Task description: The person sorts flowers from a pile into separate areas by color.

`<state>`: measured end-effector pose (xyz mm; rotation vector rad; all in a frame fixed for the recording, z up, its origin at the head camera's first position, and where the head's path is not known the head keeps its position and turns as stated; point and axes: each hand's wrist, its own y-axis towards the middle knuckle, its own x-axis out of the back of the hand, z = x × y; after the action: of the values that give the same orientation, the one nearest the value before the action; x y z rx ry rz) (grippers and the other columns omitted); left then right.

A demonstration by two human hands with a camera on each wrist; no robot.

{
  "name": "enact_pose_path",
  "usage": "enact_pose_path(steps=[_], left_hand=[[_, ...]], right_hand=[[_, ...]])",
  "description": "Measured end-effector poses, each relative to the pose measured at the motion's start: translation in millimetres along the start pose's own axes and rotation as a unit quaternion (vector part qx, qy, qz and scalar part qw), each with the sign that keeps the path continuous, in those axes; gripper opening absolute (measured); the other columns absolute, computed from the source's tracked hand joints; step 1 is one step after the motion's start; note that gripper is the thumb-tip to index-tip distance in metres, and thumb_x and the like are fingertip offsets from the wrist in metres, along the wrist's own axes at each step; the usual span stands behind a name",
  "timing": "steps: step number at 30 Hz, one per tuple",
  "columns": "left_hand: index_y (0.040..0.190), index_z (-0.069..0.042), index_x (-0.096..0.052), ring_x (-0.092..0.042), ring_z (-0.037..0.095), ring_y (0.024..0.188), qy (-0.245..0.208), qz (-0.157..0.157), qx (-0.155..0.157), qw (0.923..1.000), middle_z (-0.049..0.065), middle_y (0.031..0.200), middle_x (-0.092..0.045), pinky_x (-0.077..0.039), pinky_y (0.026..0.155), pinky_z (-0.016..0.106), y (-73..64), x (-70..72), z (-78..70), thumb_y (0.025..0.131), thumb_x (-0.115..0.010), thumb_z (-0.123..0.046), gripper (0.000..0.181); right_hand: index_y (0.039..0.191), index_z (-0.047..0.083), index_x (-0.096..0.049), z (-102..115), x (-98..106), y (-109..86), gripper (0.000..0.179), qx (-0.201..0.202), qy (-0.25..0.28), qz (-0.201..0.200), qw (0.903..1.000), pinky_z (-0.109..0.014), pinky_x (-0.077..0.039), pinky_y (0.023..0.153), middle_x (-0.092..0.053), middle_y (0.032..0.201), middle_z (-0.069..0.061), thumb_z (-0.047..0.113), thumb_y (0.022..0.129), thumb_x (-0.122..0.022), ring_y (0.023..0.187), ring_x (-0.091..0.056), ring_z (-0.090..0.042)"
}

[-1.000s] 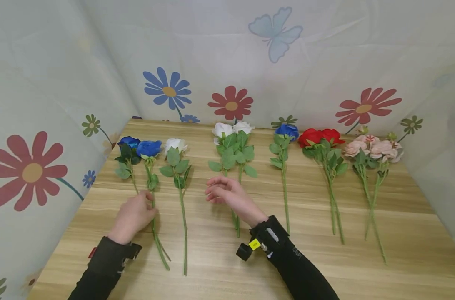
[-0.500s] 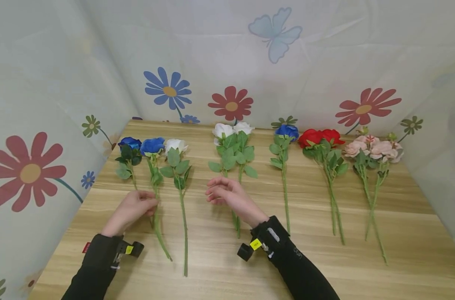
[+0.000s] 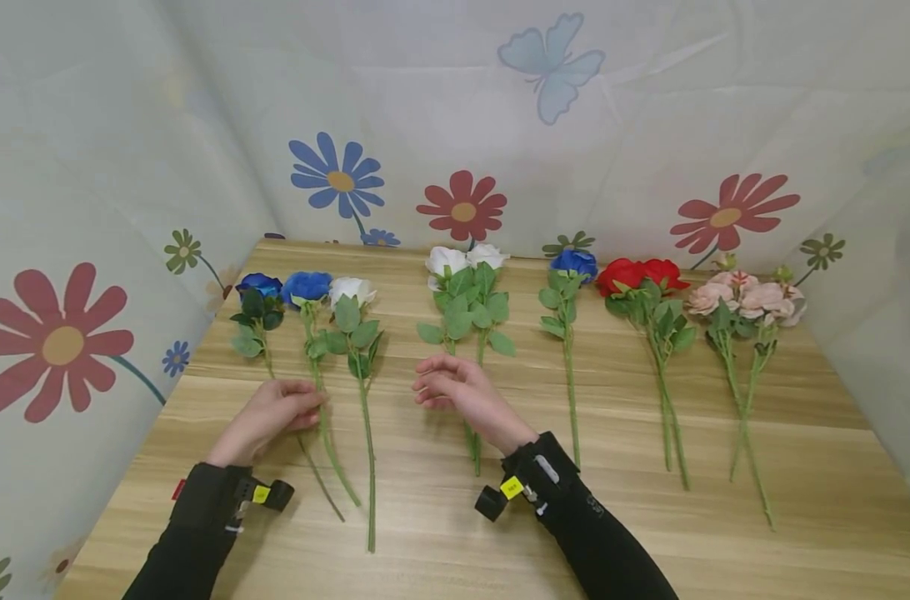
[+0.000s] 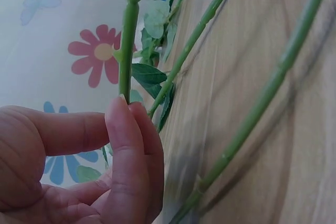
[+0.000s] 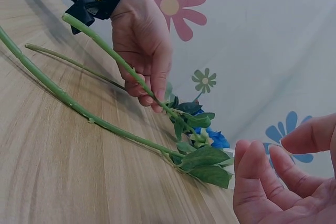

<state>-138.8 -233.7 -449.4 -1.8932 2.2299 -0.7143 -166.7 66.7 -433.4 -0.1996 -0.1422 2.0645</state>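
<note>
My left hand (image 3: 271, 418) pinches the stem of a blue rose (image 3: 307, 286) between thumb and fingers. In the left wrist view that green stem (image 4: 129, 40) rises from the fingertips. Beneath the hand, another blue rose (image 3: 260, 286) lies to the left, part of its stem hidden. Just right of the held rose is a single white rose (image 3: 352, 291) on the wooden table (image 3: 425, 533). Over the stems of two white roses (image 3: 447, 261) hovers my right hand (image 3: 470, 402), fingers loosely bent and holding nothing. The right wrist view shows its fingers (image 5: 249, 182) apart from the thumb.
Farther right lie a single blue rose (image 3: 573, 263), two crossed red roses (image 3: 623, 274) and a cluster of pink roses (image 3: 762, 300). A pale curtain (image 3: 440, 83) printed with flowers borders the table's back and sides.
My left hand has shifted right with the blue rose, bringing it against the white rose's leaves. Its stem end has parted from the other blue rose's stem. The right hand stays put.
</note>
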Motion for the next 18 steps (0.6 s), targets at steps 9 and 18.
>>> enact_pose_path(steps=[9,18], left_hand=[[0.147,0.013,-0.035,-0.063,0.005,0.095,0.008,-0.009,-0.010,0.9999,0.026,0.137,-0.052,-0.057,0.082,0.016,2.2,-4.2,-9.3,0.104,-0.055,-0.020,0.058],[0.139,0.007,-0.046,-0.065,0.009,0.093,0.014,-0.018,-0.040,0.9989,0.017,0.124,-0.062,-0.058,0.082,0.020,12.5,-20.4,-32.0,0.103,-0.059,-0.022,0.048]], right_hand=[[0.131,-0.013,-0.049,2,3,-2.2,0.036,-0.006,0.016,-0.010,0.9998,-0.030,-0.057,0.089,-0.067,0.105,-0.007,0.005,0.100,-0.050,0.087,-0.067,-0.009],[0.133,-0.012,-0.048,6,19,-5.0,0.036,0.007,0.016,-0.025,0.9995,-0.028,-0.057,0.089,-0.065,0.115,-0.016,0.008,0.103,-0.049,0.091,-0.066,-0.010]])
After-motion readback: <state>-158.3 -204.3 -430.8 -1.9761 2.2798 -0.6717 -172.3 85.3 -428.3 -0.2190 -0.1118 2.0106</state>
